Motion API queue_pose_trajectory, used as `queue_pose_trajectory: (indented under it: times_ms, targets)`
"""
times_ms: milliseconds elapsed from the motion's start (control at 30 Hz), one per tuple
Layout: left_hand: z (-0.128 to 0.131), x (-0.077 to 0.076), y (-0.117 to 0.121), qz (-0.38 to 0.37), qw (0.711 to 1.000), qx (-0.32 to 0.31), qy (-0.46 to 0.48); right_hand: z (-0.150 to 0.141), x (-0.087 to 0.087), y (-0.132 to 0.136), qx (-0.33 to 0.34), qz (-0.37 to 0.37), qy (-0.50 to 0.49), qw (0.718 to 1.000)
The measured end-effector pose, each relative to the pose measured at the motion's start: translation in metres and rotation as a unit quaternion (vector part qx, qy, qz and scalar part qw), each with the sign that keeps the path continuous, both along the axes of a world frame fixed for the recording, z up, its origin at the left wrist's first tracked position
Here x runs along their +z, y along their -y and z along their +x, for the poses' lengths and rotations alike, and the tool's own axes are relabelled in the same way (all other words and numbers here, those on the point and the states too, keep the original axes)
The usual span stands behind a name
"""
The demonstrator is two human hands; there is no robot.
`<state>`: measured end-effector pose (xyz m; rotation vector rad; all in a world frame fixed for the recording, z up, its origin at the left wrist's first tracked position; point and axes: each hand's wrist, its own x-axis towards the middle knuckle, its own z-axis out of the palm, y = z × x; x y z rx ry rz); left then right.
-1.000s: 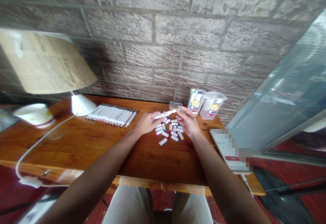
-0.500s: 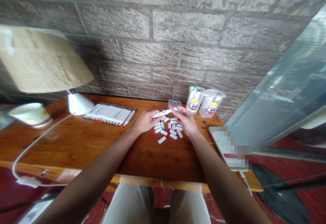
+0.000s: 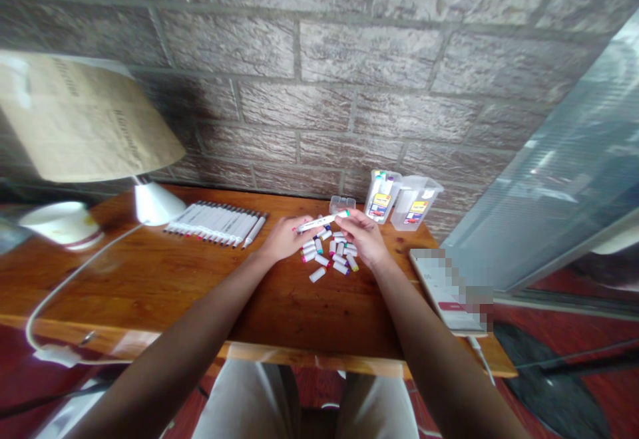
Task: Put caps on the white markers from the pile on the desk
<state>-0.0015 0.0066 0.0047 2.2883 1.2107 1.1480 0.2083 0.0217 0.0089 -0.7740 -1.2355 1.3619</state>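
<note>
A white marker (image 3: 317, 222) with a green end on the right and a reddish end on the left is held level between both hands above the table. My left hand (image 3: 282, 239) is closed around its left part. At the green end, the thumb and fingers of my right hand (image 3: 368, 239) pinch the marker. Below the hands lies a loose pile of white marker caps (image 3: 322, 261) with coloured ends; the hands hide part of it. Off to the left, several capless-looking white markers (image 3: 219, 223) lie side by side in a slanted row.
Behind my right hand stand a clear box (image 3: 382, 198) holding a few markers and another clear box (image 3: 415, 203). A small clear tray (image 3: 343, 204) sits by the brick wall. A lamp (image 3: 152, 203), its cord and a paper cup (image 3: 62, 224) are left; a white device (image 3: 442, 286) lies right.
Both hands stay almost in place on the marker. The fingers of my right hand have shifted slightly at its green end, which shows a little more clearly now.
</note>
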Motion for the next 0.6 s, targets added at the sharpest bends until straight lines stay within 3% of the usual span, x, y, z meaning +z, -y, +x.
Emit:
queue_pose_trajectory:
  times_ms: [600]
  targets:
    - [0.0001,0.0003,-0.0001,0.004,1.000,-0.001,-0.005,-0.0038,0.0035,0.0056,0.003,0.003,0.035,0.999]
